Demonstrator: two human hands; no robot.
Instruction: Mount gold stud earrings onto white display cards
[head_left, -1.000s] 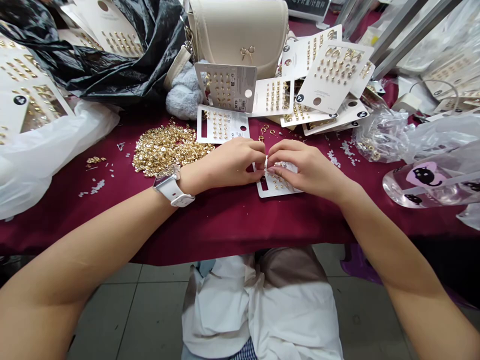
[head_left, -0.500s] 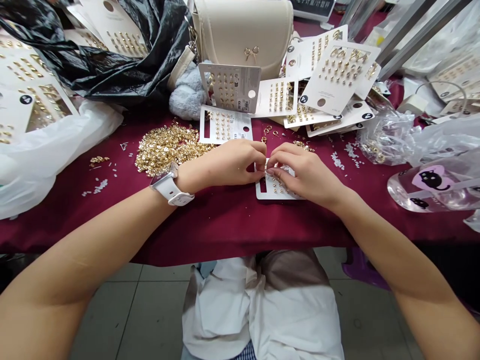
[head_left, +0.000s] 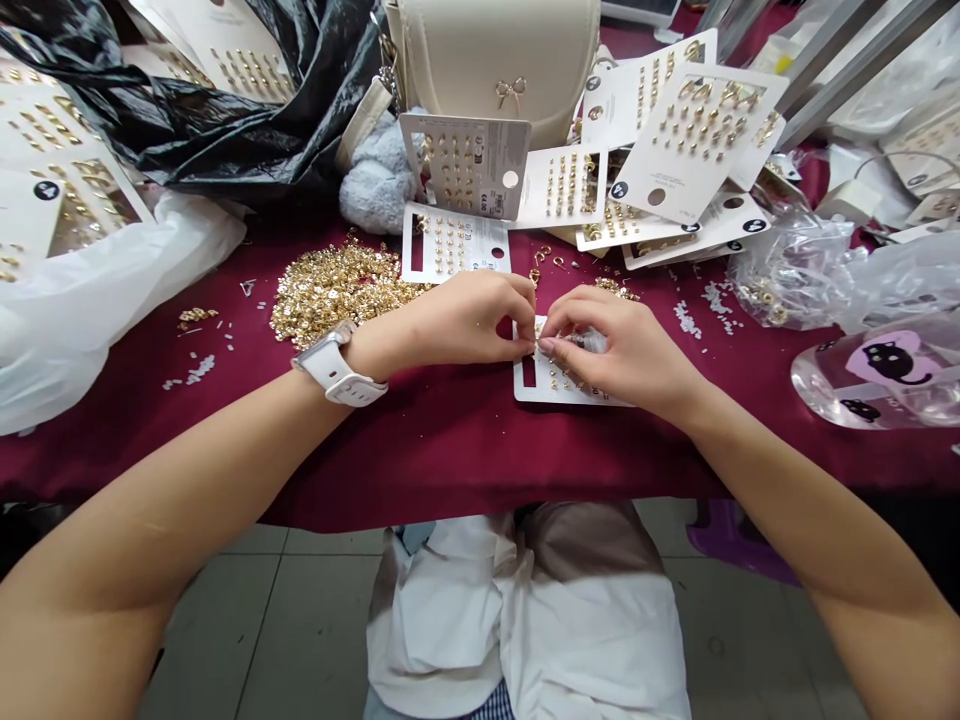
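A white earring card (head_left: 562,391) with rows of small studs lies flat on the dark red cloth under my hands. My left hand (head_left: 480,318), with a white watch (head_left: 343,370) on its wrist, pinches at the card's upper left part; what is between its fingertips is too small to make out. My right hand (head_left: 619,345) meets it there, thumb and index finger closed together over the card and hiding part of it. Left of my hands is a heap of gold earring pieces (head_left: 337,295). Another earring card (head_left: 457,245) lies just behind my left hand.
Behind stand a cream handbag (head_left: 487,60), a grey plush ball (head_left: 375,180) and overlapping earring cards (head_left: 682,150). A black plastic bag (head_left: 300,130) and a white plastic bag (head_left: 150,290) are at left. Right are small clear plugs (head_left: 686,320) and a clear cat-print pouch (head_left: 885,375).
Both hands stay at the card with only slight finger movement. The view has shifted a little, so the items at right sit further right.
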